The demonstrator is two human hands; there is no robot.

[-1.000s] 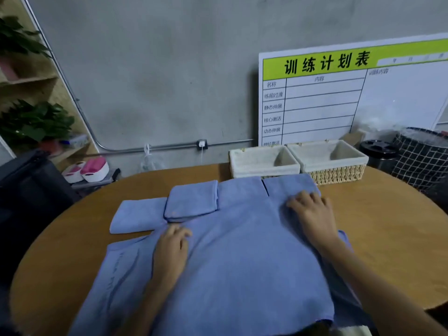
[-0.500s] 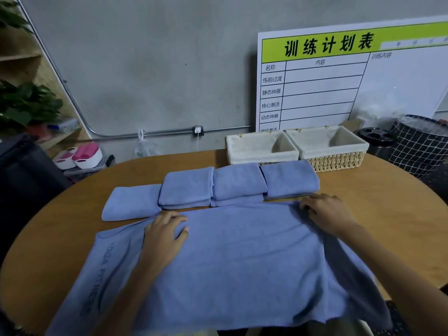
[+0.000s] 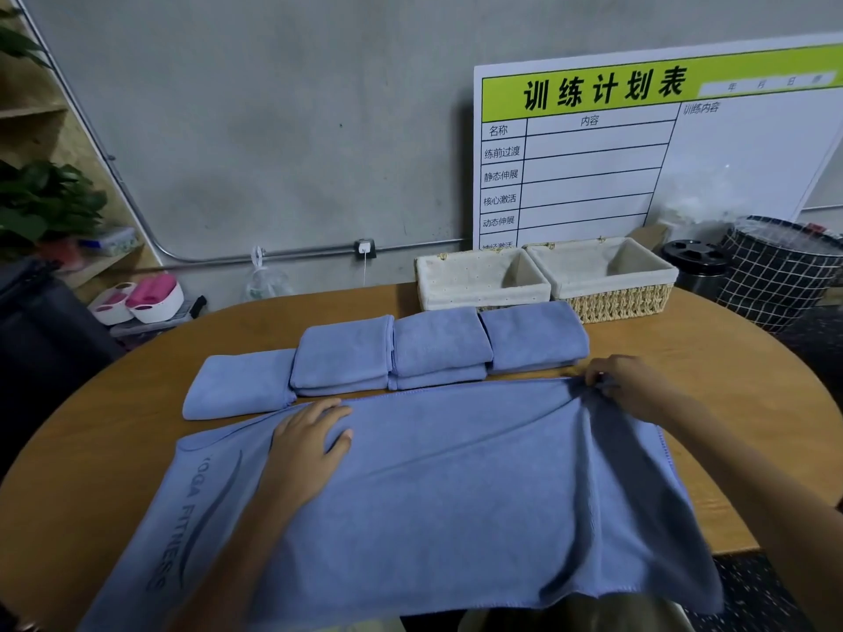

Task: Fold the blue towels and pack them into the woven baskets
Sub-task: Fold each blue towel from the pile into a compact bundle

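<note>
on the near half of the round wooden table (image 3: 730,380) the big blue towel (image 3: 456,494) lies spread flat, its near edge hanging off toward the person, and it has slid back from a second ago, when it covered the folded towels (image 3: 438,344); now all of them show in a neat row just beyond its far edge. the left hand (image 3: 310,435) rests flat on the cloth, fingers straight, pinning it near the far left edge. the right hand (image 3: 634,385) has curled in and pinches the far right corner, where the cloth bunches into ridges. that reads as the towel squared up and a fold about to start, with no packing done yet. the cloth looks soft and plush, with a stitched hem and a darker printed logo at the left end. behind the row, two woven baskets (image 3: 620,303) with pale cloth liners sit side by side, both holding nothing. a white board (image 3: 593,166) with a green header leans on the grey wall.
</note>
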